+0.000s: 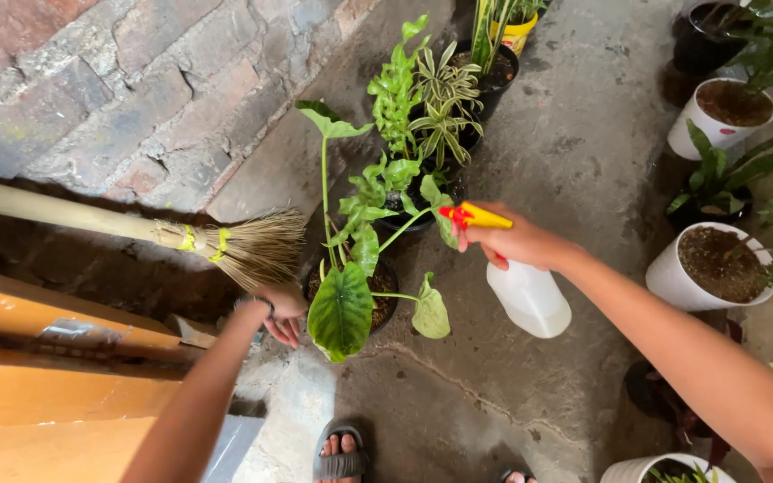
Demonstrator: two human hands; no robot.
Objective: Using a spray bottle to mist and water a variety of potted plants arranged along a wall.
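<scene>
Concrete floor [574,134] is filling most of the frame, with a brick wall [118,98] running across the upper left. Nearest, at the bottom edge, a sandalled foot [340,454] is standing on the floor. Just above it, the left hand [281,311] is reaching down beside a dark pot [383,304] at centre; its fingers are curling loosely, and whether they are gripping the rim I cannot tell, since a big leaf [342,311] is covering that spot. A broom [242,247] is lying just left of this hand.

At centre right, the right hand [516,241] is clamping around the neck of a white spray bottle [530,295], whose yellow and red nozzle [469,216] is pointing left toward the leaves. To spray well, I judge the nozzle should be staying close to the foliage and level, with the other hand steadying the pot.

Farther up, more green plants [431,98] are lining the wall, and white pots [704,268] of soil are standing along the right edge.
</scene>
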